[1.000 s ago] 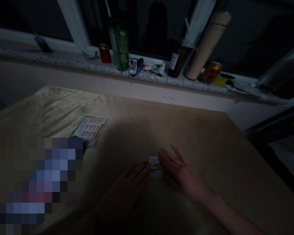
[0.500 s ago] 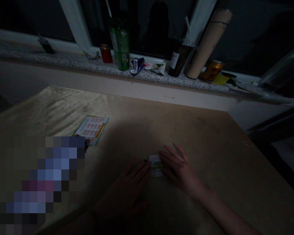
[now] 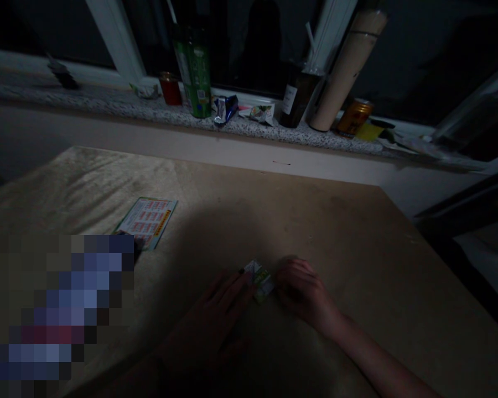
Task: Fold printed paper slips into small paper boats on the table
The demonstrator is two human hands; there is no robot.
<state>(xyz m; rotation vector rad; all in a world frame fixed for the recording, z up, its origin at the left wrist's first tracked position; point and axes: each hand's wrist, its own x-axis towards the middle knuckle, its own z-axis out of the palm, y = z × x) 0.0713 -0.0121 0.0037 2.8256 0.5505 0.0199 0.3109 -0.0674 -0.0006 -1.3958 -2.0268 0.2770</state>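
Apparently we steady printed paper (image 3: 263, 281): left hand (image 3: 216, 312) flat against it, right hand (image 3: 304, 287) curled beside it, contents unclear; next likely needs lightness.

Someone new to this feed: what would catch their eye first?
Probably the pixelated patch at lower left. Next, the green cup and tall beige flask on the windowsill. Then, low in the middle of the dim table, the small paper between the left hand, laid over its left side, and the curled right hand.
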